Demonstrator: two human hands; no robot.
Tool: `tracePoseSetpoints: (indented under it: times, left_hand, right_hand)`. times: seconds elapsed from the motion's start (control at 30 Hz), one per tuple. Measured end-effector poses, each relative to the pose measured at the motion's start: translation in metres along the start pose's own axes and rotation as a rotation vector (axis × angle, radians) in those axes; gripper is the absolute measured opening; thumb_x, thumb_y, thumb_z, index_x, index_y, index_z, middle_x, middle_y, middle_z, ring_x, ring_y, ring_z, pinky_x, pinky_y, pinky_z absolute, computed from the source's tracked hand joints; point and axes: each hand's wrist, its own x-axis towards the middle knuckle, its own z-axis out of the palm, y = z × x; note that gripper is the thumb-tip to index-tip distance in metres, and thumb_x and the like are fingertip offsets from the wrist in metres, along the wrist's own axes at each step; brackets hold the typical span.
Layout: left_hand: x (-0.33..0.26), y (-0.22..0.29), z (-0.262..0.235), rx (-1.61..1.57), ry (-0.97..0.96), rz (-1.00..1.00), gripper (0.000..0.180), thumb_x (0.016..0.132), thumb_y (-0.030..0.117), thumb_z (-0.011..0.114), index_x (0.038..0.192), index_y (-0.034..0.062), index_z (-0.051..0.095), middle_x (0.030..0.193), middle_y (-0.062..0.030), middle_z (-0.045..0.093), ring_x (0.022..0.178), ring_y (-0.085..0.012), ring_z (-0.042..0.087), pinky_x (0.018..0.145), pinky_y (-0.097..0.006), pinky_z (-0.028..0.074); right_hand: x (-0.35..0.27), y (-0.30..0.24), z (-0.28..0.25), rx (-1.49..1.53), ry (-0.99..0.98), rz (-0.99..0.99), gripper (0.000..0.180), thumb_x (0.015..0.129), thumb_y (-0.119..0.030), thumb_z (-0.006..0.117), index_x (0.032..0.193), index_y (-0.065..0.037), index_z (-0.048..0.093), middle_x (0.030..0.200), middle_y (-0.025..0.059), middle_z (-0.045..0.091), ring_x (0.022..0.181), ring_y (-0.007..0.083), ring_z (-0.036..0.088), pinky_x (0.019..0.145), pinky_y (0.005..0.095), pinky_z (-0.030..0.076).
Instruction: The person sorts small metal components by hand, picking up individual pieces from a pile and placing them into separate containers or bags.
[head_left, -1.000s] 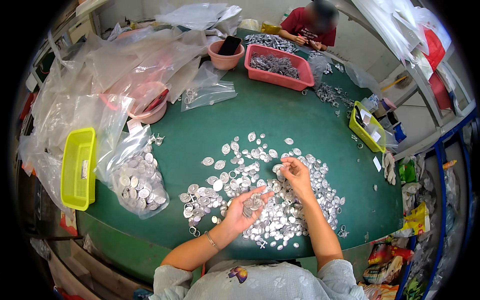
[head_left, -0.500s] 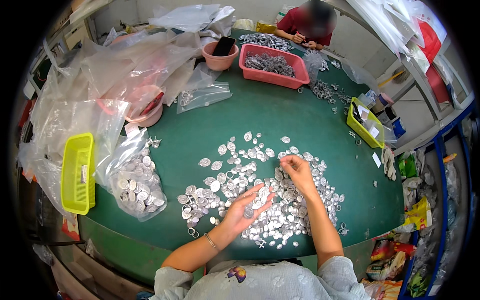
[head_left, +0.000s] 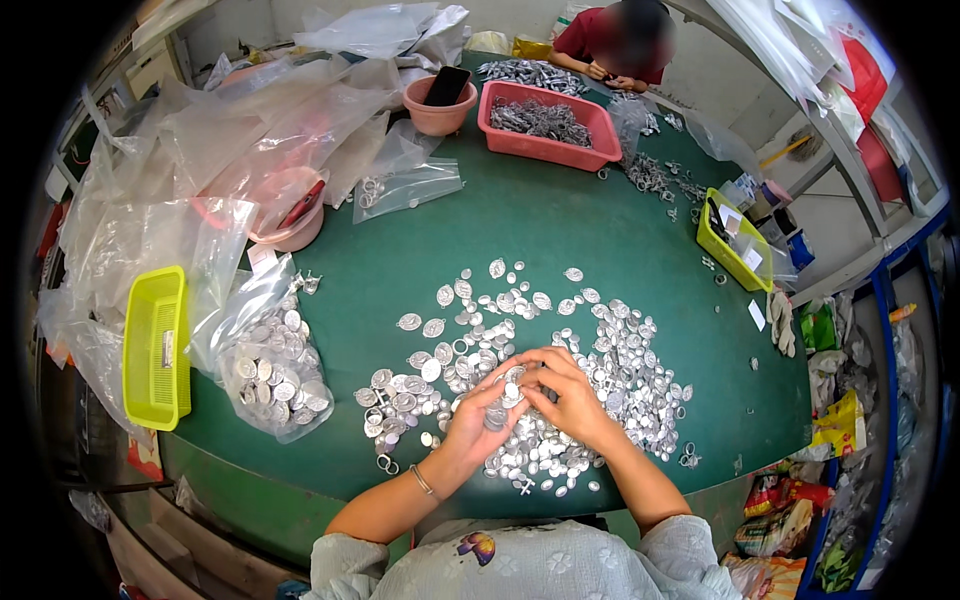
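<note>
Several silver oval medals (head_left: 495,415) lie in my left hand (head_left: 468,428), which is cupped palm up above the table with its fingers curled round them. Against those medals, my right hand (head_left: 568,398) has its fingertips pinched together. What sits between its fingers is hidden. Beneath and around both hands spreads a loose pile of silver medals (head_left: 630,380), large and small, on the green table (head_left: 390,265). A few bigger oval medals (head_left: 409,322) lie apart on the pile's left side.
A clear bag of medals (head_left: 275,375) and a yellow-green basket (head_left: 157,350) stand left. Farther off are a pink tray (head_left: 605,150) of metal pieces, a pink bowl (head_left: 440,117) with a phone, and another yellow-green basket (head_left: 732,243). A person in red (head_left: 582,40) works across the table.
My right hand has come from the pile's far side, leftward and nearer, to meet my left hand. The left hand stays nearly in place, its fingers more curled. The other person's hands have shifted slightly.
</note>
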Motion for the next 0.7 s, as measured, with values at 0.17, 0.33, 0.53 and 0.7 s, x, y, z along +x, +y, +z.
tracePoseSetpoints:
  times: [0.17,0.33,0.53,0.7]
  left_hand:
    - [-0.004,0.006,0.005,0.075,0.003,0.011,0.047,0.093,0.005,0.046,0.137,-0.0022,0.031,0.127,-0.0188,0.045,0.118,-0.0243,0.047,0.100,-0.036,0.039]
    - [-0.006,0.005,0.003,0.190,0.006,0.028,0.051,0.090,0.005,0.052,0.137,0.0006,0.033,0.124,-0.0170,0.048,0.116,-0.0222,0.048,0.097,-0.034,0.040]
    - [-0.006,0.004,0.012,0.154,0.070,0.076,0.049,0.090,0.011,0.056,0.134,0.0011,0.037,0.126,-0.0163,0.049,0.115,-0.0224,0.050,0.101,-0.035,0.038]
    - [-0.007,0.005,0.011,0.197,0.104,0.152,0.039,0.092,0.012,0.053,0.127,-0.0001,0.043,0.128,-0.0165,0.047,0.119,-0.0274,0.048,0.104,-0.039,0.036]
  right_hand:
    - [-0.003,-0.012,0.002,-0.170,0.054,-0.054,0.028,0.066,-0.006,0.073,0.093,-0.004,0.064,0.112,0.0098,0.056,0.108,0.0298,0.049,0.089,0.0395,0.041]
    - [-0.006,-0.017,0.010,-0.277,0.132,-0.068,0.026,0.065,-0.004,0.073,0.090,-0.004,0.064,0.110,0.0087,0.057,0.106,0.0284,0.050,0.086,0.0374,0.041]
    - [-0.007,-0.007,0.013,0.020,0.286,0.072,0.016,0.072,-0.002,0.069,0.086,-0.002,0.062,0.094,0.0088,0.061,0.096,0.0267,0.056,0.084,0.0360,0.041]
    - [0.008,0.041,-0.024,-0.078,0.369,0.273,0.015,0.075,-0.003,0.066,0.089,-0.001,0.063,0.092,0.0134,0.062,0.092,0.0304,0.056,0.082,0.0377,0.044]
